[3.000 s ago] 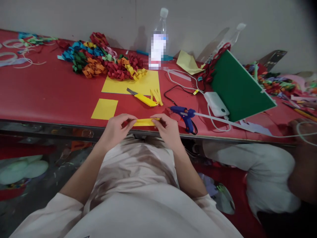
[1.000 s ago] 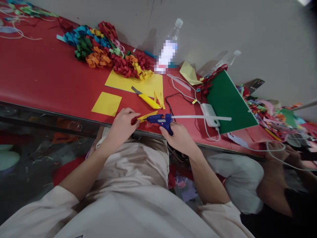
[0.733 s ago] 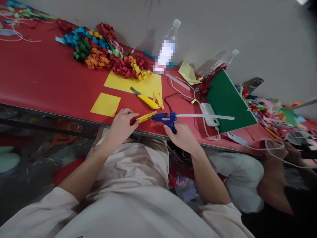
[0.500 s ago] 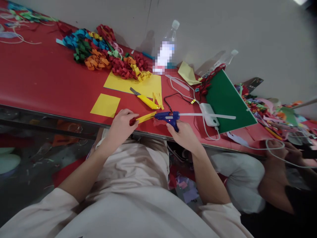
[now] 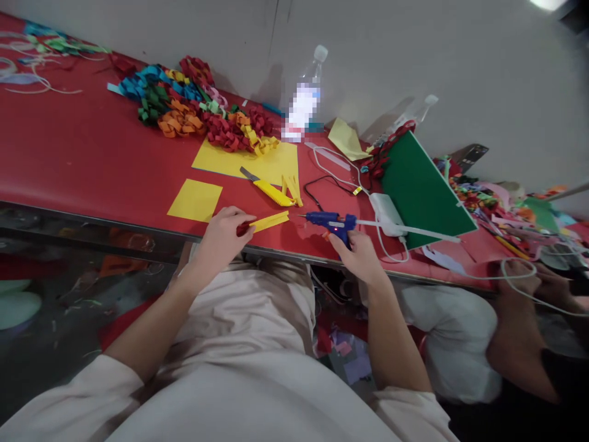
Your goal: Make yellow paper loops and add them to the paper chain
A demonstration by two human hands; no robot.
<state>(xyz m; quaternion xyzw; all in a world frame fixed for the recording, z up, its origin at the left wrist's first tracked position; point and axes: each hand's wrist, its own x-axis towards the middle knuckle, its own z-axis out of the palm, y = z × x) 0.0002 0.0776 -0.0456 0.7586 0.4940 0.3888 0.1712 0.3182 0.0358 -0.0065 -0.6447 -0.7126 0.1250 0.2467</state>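
Observation:
A yellow paper strip [image 5: 270, 221] is pinched at its left end by my left hand [image 5: 226, 236], with a small dark red piece also between the fingers. My right hand [image 5: 361, 255] is closed round the grip of a blue hot glue gun [image 5: 327, 221]. Its nozzle points left, a short way from the strip's free end. A long white glue stick [image 5: 427, 232] sticks out of the gun's back. Behind the strip, a yellow utility knife [image 5: 272, 191] with its blade out lies beside several narrow yellow strips [image 5: 291, 189]. A yellow paper square [image 5: 196, 200] lies left of my left hand.
Coloured paper chains [image 5: 184, 116] are heaped on the red table [image 5: 69, 147], against a larger yellow sheet [image 5: 221, 161]. A bottle [image 5: 313, 77] stands by the wall. Right of the gun are a white power strip [image 5: 385, 212] and a green board [image 5: 421, 190]. Another person's hands [image 5: 522, 276] are at far right.
My right hand has drawn the glue gun to the right, so its nozzle has left the strip's end. My left hand still holds the strip in nearly the same place.

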